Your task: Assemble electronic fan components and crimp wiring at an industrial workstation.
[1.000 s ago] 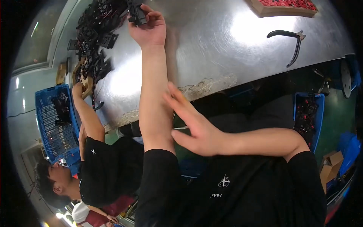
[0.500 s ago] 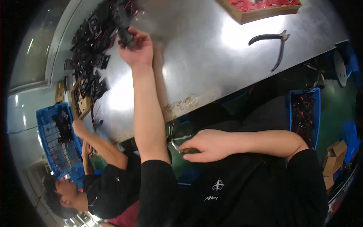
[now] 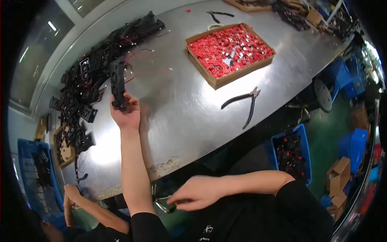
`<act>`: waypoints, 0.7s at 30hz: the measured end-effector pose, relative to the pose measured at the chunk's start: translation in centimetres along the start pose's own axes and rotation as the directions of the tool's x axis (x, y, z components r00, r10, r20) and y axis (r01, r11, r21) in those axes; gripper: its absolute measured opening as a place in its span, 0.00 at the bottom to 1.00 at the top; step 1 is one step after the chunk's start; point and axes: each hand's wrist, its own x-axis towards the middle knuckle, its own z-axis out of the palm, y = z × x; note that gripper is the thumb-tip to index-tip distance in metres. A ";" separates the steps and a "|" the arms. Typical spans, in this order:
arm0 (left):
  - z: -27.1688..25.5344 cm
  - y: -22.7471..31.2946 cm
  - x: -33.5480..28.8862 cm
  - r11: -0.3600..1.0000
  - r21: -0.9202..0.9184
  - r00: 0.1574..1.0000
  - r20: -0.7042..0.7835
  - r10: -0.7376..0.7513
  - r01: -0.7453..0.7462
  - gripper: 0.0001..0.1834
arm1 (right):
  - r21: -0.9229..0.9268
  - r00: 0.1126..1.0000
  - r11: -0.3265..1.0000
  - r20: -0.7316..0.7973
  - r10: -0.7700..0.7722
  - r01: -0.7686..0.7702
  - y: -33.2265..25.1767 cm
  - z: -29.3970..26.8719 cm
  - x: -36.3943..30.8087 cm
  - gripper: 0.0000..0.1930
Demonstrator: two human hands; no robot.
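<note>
Left hand point(image 3: 127, 115) lifts a stack of black square plastic fans point(image 3: 117, 82) above the shiny metal surface point(image 3: 181, 109).
Its grip is clamped on the stack's lower end; the right hand point(image 3: 197, 193), below the surface edge, pinches a small dark part point(image 3: 171, 207).

Bare tabletop point(image 3: 181, 101) between fan pile point(image 3: 86, 80) and pliers point(image 3: 244, 101)

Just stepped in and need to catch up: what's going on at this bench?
A person's left hand grips a stack of black fan-like parts, lifted beside the pile of black wired parts on the shiny metal table. Their right hand holds a small green-handled tool below the table edge. Black pliers and a cardboard tray of red pieces lie untouched.
</note>
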 end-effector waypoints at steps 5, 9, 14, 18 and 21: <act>1.1 -1.4 -0.1 0.988 0.157 0.997 -0.077 0.005 0.007 0.17 | -0.286 0.851 0.887 -0.489 0.190 -0.362 -1.4 -14.4 -3.7 0.15; 1.8 -2.1 -0.5 0.966 0.256 0.995 -0.100 -0.008 0.033 0.19 | -0.549 0.553 0.455 -0.821 -0.139 -0.701 3.2 -27.7 -7.4 0.13; 0.8 -2.2 0.3 0.883 0.461 0.996 -0.066 -0.062 0.086 0.17 | -0.459 0.480 0.246 -0.877 0.029 -0.854 5.6 -34.2 -12.2 0.13; 3.6 -3.7 -1.3 0.861 0.508 1.000 0.000 -0.018 0.015 0.19 | -0.519 0.537 0.157 -0.836 0.109 -0.840 4.1 -33.6 -10.7 0.13; 3.9 -3.7 -1.5 0.869 0.496 0.991 0.115 -0.074 0.007 0.23 | -0.562 0.562 0.049 -0.812 0.158 -0.826 4.4 -34.3 -9.9 0.12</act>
